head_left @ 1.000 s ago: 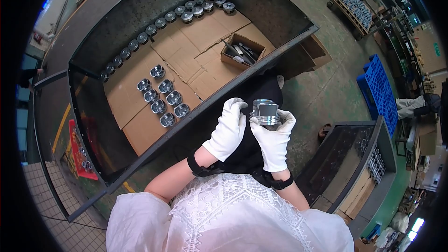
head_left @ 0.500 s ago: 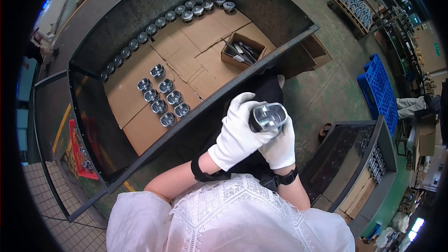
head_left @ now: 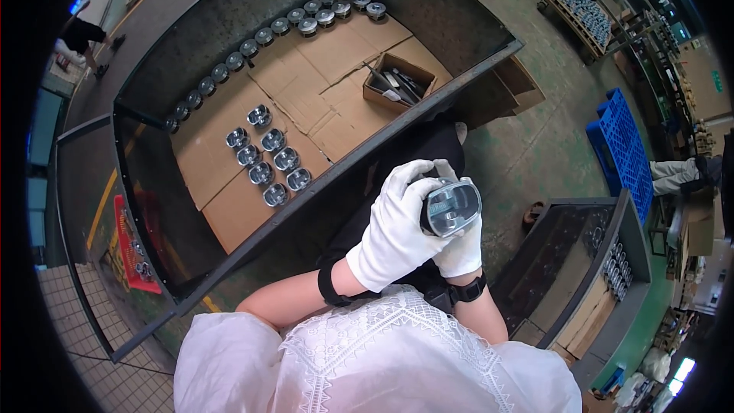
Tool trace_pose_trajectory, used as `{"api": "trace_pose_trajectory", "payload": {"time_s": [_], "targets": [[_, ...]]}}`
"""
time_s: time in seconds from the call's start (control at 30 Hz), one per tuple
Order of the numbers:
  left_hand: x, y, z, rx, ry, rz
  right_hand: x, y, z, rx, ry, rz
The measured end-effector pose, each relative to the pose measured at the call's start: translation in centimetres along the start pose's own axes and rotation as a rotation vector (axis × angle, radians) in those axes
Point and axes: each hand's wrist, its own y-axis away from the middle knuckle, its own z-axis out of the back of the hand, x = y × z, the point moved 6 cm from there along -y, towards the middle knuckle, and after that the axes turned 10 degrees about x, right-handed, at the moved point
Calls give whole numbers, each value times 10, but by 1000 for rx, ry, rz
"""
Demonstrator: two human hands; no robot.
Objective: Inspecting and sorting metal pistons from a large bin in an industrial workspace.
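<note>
Both my hands wear white gloves and hold one metal piston in front of my body, its shiny end facing up toward me. The fingers of my left hand wrap round its left side. My right hand grips it from the right and below, partly hidden behind the piston. To the left, in a cardboard-lined metal bin, a group of several pistons stands near the close edge. A long row of more pistons follows the bin's far wall.
A small cardboard box with dark tools sits inside the bin. A blue plastic pallet stands at right. Lower right, another metal cart holds more metal parts. A red crate is at left. One person walks at far left.
The piston has turned in my hands and moved slightly right and toward me, its end tilting more to my view. My left fingers have shifted around it. A person has come into view at far left.
</note>
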Motion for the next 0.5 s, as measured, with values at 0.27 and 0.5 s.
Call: {"api": "trace_pose_trajectory", "payload": {"time_s": [0.27, 0.5], "targets": [[4, 7, 36, -12, -28, -1, -8, -19, -37, 43, 462, 59], [32, 25, 170, -45, -254, 87, -22, -53, -93, 331, 1155, -90]]}}
